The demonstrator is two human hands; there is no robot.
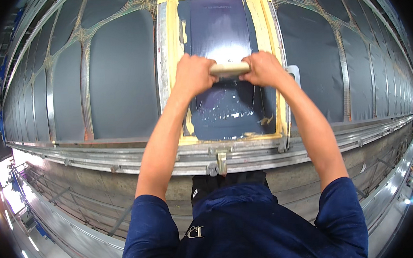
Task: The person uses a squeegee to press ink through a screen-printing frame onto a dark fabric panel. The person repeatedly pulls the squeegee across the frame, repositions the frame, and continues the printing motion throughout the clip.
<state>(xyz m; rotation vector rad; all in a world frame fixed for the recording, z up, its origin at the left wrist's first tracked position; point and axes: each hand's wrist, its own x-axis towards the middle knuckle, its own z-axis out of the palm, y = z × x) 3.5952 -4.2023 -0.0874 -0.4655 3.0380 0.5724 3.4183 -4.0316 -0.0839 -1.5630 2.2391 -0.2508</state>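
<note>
Both my arms reach forward over a screen printing frame (164, 84) whose inner border is covered with yellow tape (265, 23). My left hand (196, 74) is closed around the left end of a squeegee (230, 70) with a pale, wood-like bar. The right end of that bar sits in my right hand (263, 68), fingers wrapped over it. Dark, glossy ink (224, 116) lies on the screen mesh, wet and streaky on the near side of the squeegee. Beyond it the mesh (216, 15) looks smoother and purplish. The squeegee's lower edge is hidden.
Dark grey fabric pieces (123, 77) lie flat along the long table, left and right (311, 56) of the frame. Metal rails (113, 158) run along the near edge, with a metal bracket (222, 162) in front of the frame. A light grey handle-like part (294, 74) adjoins its right side.
</note>
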